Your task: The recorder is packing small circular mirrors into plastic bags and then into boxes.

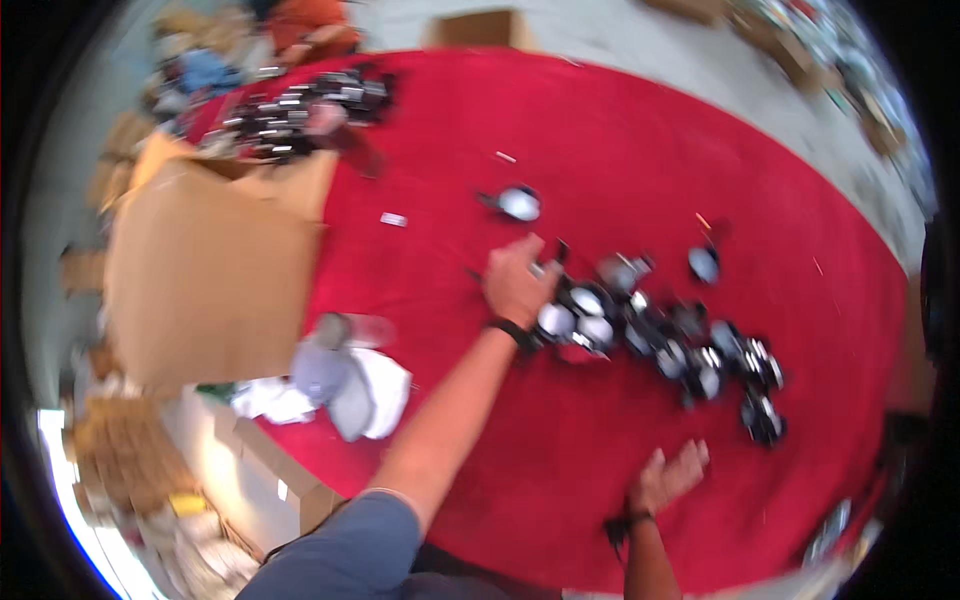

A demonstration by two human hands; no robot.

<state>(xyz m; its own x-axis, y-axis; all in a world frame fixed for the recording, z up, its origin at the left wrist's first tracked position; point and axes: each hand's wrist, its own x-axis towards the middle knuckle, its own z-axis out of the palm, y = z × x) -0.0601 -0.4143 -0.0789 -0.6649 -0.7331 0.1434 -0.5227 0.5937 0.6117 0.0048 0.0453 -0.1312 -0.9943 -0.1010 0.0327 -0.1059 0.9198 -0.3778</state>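
Note:
My left hand (518, 287) reaches over the left end of a loose pile of small black objects with round, shiny faces (594, 331); some have short stems. Its fingers are curled down and blurred, and whatever lies beneath them is hidden. A pale bit shows beside the thumb side. Nearer to me, my right hand (672, 480) hovers above the cloth with its fingers stretched out and nothing in it. One similar object (519, 203) lies alone beyond my left hand, another (704, 263) to the right of the pile.
A red cloth (520, 450) covers the work area. At the left stand a large cardboard box (210, 275) and some white and grey bags or wrapping (350, 390). Another heap of black, shiny objects (300, 115) is at the far left, near someone in orange (305, 30). Small white slips lie on the cloth.

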